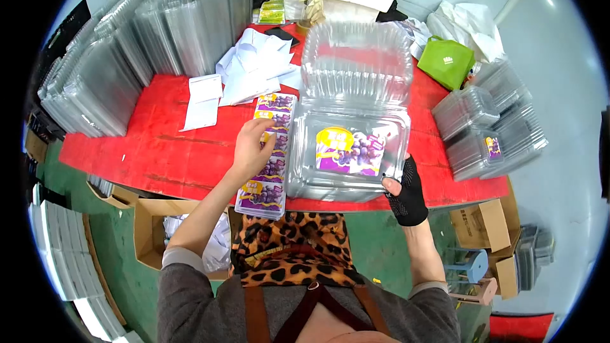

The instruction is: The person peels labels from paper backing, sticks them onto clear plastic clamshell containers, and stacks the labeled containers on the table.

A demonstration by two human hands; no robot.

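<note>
Locate clear, hinged plastic box (pixel 352 114) on red-topped table (pixel 159 168), near-right corner pinched by black-gloved right hand (pixel 407 194). Cannot confirm any pinch by bare left hand (pixel 252 145), curved over long purple-and-yellow grape-printed label stack (pixel 273 170). Beware possible box slip from loosened corner hold; creased labels from uneven pull.

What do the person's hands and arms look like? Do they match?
Not quite! The left hand has no glove. The right hand wears a black glove with tiny pale specks, leaving the thumb tip bare. Both arms have dark grey sleeves with lighter cuffs around the elbows.
</note>
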